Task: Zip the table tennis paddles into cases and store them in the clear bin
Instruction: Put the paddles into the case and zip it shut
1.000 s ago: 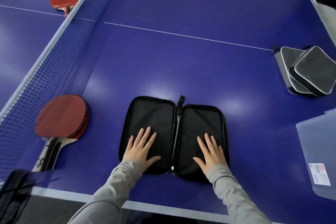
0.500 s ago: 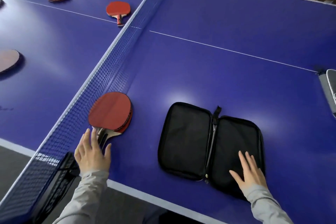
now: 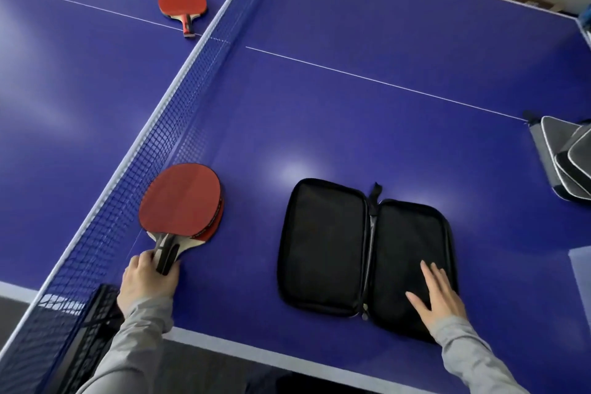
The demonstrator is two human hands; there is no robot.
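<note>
Left hand [image 3: 148, 278] fingers grasping handles of stacked paddles [image 3: 180, 201] lower left by net; open case [image 3: 366, 257] lies right of them, long axis up-frame; right hand [image 3: 439, 296] flat, released, on right half

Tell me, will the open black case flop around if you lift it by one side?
Probably yes. The open black case looks like soft fabric and lies spread flat in two halves, so it would likely fold at its middle hinge. It seems light. The right hand rests flat on one half, perhaps to stop it sliding on the smooth table.
</note>
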